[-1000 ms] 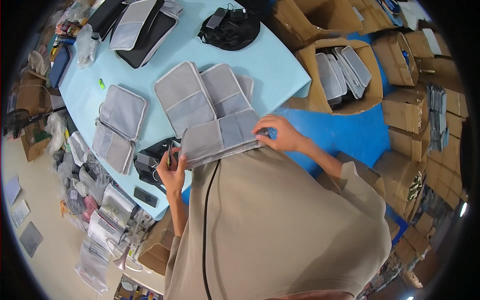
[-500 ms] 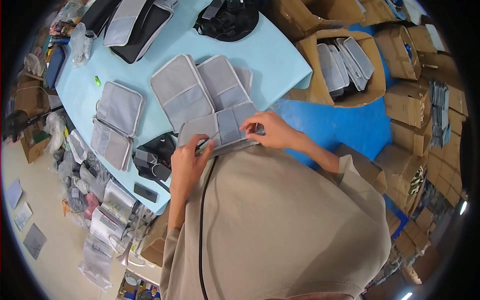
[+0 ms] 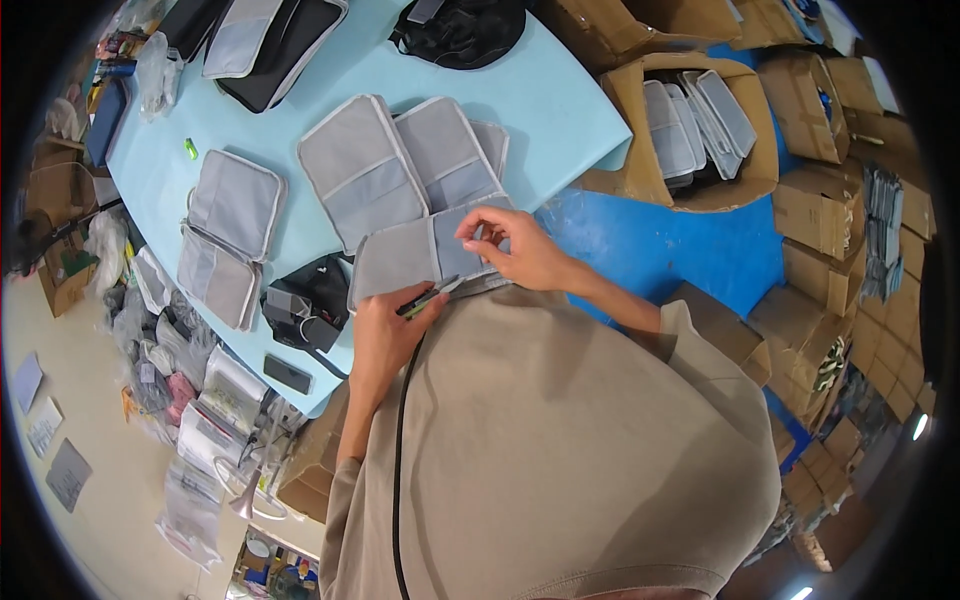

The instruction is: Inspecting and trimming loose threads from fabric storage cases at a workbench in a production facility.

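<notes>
A grey fabric zip pouch [image 3: 393, 258] lies at the table's near edge, against my body. My left hand [image 3: 387, 335] rests at its near edge, closed around small thread snips [image 3: 420, 301] with a green and black handle, the blades pointing right. Over the right part of the pouch is my right hand [image 3: 515, 248], its fingers curled and thumb and fingertips close together. Whether they pinch a thread is too small to tell. Beyond the pouch, more grey pouches [image 3: 360, 170] overlap in a pile.
Two grey pouches [image 3: 236, 205] lie to the left, near a black bundle [image 3: 305, 305] and a phone [image 3: 287, 374]. Black cases [image 3: 275, 60] and a black cap-like item [image 3: 460, 35] sit at the back. A cardboard box [image 3: 715, 195] on the right holds several grey pouches.
My right hand has lifted and moved left from the pouch's right edge. The snips in my left hand now point right, their blades plainer to see. The view has shifted slightly.
</notes>
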`<state>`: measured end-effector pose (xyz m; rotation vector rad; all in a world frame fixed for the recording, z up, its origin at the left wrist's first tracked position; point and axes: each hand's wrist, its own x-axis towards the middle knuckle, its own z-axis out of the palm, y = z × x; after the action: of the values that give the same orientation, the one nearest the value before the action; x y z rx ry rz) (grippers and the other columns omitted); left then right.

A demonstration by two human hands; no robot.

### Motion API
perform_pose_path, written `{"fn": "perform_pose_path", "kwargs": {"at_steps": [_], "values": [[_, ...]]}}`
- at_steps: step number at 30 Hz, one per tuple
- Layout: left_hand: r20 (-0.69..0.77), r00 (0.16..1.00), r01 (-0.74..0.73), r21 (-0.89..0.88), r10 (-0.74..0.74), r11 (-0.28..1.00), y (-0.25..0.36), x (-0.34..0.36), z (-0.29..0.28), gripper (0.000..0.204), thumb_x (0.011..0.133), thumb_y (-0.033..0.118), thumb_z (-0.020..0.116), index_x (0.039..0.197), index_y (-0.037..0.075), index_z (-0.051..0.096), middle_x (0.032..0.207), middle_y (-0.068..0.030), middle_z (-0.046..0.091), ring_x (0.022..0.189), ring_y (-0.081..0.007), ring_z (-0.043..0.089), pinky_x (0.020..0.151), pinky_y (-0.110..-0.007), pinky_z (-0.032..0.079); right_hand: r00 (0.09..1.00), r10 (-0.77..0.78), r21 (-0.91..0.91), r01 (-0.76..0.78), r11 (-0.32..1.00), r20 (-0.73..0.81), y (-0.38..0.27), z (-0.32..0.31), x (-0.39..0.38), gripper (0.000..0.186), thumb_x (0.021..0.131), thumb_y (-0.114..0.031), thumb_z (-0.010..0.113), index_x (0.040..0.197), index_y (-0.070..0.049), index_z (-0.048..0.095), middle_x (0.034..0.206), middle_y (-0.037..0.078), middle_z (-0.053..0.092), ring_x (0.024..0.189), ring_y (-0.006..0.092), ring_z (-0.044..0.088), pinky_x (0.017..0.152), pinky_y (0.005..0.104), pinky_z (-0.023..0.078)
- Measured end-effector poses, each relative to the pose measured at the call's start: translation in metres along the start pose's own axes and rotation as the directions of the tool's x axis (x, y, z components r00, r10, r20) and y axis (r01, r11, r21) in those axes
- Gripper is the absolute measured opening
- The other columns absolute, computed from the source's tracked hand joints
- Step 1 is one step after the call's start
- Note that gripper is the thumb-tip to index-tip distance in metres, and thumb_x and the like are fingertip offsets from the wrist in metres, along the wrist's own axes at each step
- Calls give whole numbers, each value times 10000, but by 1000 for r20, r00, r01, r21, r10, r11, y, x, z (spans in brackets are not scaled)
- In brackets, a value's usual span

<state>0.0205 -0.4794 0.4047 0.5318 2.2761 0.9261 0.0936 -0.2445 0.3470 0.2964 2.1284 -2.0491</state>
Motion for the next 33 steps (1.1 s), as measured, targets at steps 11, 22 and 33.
{"fn": "perform_pose_path", "kwargs": {"at_steps": [11, 22, 33], "values": [[23, 999, 33, -67, -32, 997, -3, 1, 5, 310, 895, 265, 818, 1045, -5, 794, 866, -236, 754, 728, -278, 760, 709, -341, 563, 997, -37, 81, 32, 996, 69, 7, 15, 19, 41, 982, 4, 634, 1015, -9, 612, 934, 19, 641, 727, 90, 540, 699, 279, 498], [100, 992, 90, -114, -79, 989, -3, 8, 1, 298, 916, 228, 797, 1057, -33, 776, 898, -226, 770, 754, -199, 747, 745, -319, 558, 996, -74, 56, 71, 996, 50, 10, 14, 21, 74, 954, 52, 609, 980, -14, 588, 920, 27, 638, 725, 91, 528, 698, 276, 489], [-66, 976, 184, -256, -207, 949, -49, -2, -34, 355, 923, 244, 810, 1127, -44, 770, 922, -121, 794, 831, -73, 623, 821, -261, 525, 989, -36, -243, 71, 967, 144, -7, -7, 6, 93, 936, -52, 686, 1011, -34, 635, 939, 66, 689, 863, 216, 668, 787, 365, 529]]}}
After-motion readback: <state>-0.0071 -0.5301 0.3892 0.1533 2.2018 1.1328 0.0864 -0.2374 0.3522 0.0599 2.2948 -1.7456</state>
